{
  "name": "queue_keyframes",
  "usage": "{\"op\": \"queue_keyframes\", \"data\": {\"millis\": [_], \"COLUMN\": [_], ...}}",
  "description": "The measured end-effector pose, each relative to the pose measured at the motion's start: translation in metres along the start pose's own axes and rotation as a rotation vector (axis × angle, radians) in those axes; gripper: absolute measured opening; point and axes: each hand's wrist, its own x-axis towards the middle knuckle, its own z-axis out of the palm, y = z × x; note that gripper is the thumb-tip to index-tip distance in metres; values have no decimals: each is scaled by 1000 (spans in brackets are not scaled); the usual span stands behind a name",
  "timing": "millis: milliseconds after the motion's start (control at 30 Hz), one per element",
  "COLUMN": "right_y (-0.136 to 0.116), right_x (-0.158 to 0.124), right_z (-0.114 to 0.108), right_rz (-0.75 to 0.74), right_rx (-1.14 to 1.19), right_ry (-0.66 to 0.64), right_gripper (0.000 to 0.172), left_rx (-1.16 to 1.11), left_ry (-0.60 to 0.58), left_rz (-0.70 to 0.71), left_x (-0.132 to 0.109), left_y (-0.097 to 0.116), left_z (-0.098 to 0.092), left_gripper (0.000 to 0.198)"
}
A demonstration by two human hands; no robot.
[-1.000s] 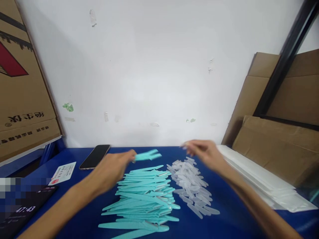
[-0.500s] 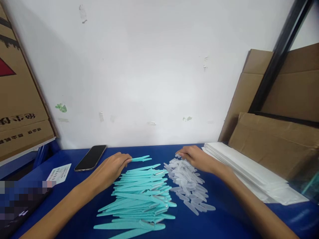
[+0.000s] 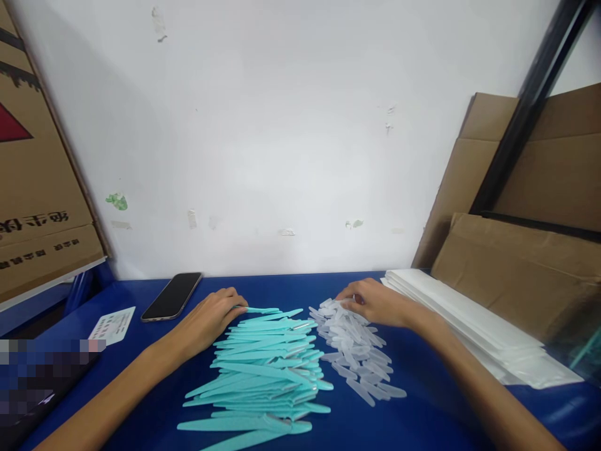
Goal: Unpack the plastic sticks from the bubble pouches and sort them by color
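Note:
A heap of teal eyebrow razors lies across the middle of the blue table, handles pointing left and metal blades showing at the right. At its far end, my left hand pinches the handle end of an eyebrow razor just above the others. To the right is a loose pile of translucent plastic blade caps. My right hand is at the far side of that pile, fingers curled down and closed among the caps. Its fingertips partly hide what they grip, which looks like a cap.
A black phone and a printed card lie left on the blue table. White flat sheets or bags are stacked at the right. Cardboard boxes stand right, another carton left, and a white wall behind.
My left hand has lowered its razor toward the heap; two teal tips showed there before, now roughly one. My right hand has shifted slightly right and down onto the caps.

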Motion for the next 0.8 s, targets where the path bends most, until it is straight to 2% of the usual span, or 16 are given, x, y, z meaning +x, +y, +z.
{"op": "queue_keyframes", "data": {"millis": [300,600,800], "right_y": [-4,7,29], "right_x": [1,8,16], "right_z": [0,2,17], "right_rz": [-1,152,309], "right_rx": [-21,-142,-167], "right_ry": [12,228,344], "right_gripper": [35,42,42], "left_rx": [16,157,235], "left_ry": [-46,1,12], "left_rz": [-1,-101,-187], "left_x": [-1,-3,-4], "left_y": [0,-4,-6], "left_z": [0,-7,-15], "left_gripper": [40,44,44]}}
